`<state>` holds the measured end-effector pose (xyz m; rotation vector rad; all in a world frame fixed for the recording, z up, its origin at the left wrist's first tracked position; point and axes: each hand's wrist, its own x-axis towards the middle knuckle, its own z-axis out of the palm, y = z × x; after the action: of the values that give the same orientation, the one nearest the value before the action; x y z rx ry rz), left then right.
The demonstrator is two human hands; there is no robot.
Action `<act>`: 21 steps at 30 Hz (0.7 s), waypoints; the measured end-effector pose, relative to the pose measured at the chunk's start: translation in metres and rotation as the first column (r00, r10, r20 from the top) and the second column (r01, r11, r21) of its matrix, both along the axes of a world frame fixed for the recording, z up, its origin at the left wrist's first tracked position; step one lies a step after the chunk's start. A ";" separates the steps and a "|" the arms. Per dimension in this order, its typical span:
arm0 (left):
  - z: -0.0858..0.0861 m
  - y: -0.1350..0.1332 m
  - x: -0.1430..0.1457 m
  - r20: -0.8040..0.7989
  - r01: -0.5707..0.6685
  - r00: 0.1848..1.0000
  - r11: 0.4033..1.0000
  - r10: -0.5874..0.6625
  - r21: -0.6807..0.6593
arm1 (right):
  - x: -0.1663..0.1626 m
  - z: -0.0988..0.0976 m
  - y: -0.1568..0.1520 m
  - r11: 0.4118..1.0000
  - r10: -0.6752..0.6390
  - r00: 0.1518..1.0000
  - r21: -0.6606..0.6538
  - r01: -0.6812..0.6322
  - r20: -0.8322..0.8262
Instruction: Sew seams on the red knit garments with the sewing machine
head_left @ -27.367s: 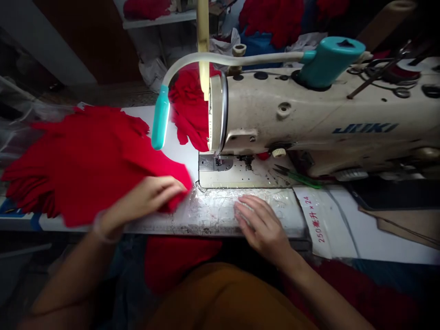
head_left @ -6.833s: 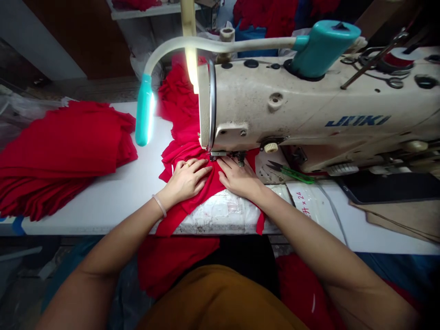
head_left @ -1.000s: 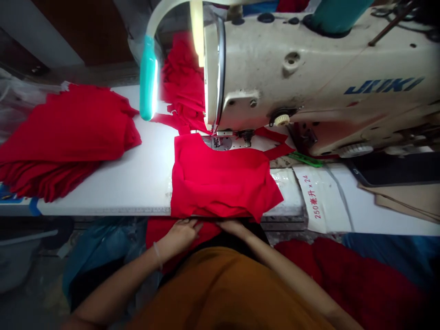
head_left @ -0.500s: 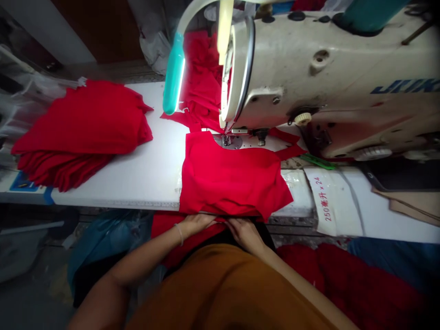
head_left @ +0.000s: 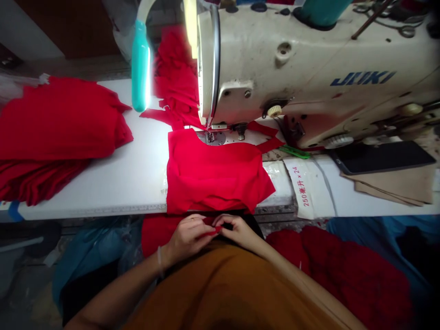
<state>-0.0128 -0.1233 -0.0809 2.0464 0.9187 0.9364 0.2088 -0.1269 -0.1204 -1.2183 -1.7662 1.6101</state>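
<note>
one left hand [head_left: 187, 238], one right hand [head_left: 237, 230], pinching red strip [head_left: 210, 233], garment [head_left: 213, 176] beyond

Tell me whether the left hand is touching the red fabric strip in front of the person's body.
Touching. The head view shows the left hand with its fingers closed on the red fabric strip, just below the table edge.

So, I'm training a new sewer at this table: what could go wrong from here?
The left hand and right hand pinch a small red strip below the table edge, so it might slip into the red cloth there and get lost. The red garment sits at the edge of the table and could slide off. Its strap near the sewing machine might catch.
</note>
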 end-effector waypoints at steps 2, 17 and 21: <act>0.027 -0.001 -0.008 0.049 -0.170 0.980 0.946 0.191 -0.278 | -0.001 0.020 0.000 0.995 -0.008 0.997 -0.096 0.001 -0.080; 0.064 0.009 -0.076 0.061 -0.474 0.792 0.676 0.607 -0.565 | -0.038 0.108 0.033 0.995 -0.080 0.885 0.011 0.096 -0.458; 0.126 0.054 -0.095 0.018 -0.526 0.850 0.850 0.526 0.012 | -0.054 0.131 0.048 0.761 0.328 0.915 0.640 -0.109 -0.234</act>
<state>-0.1079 -0.0696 0.0450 1.8212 1.5149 1.2394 0.1545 -0.0785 0.0111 -0.4065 -2.0204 1.0977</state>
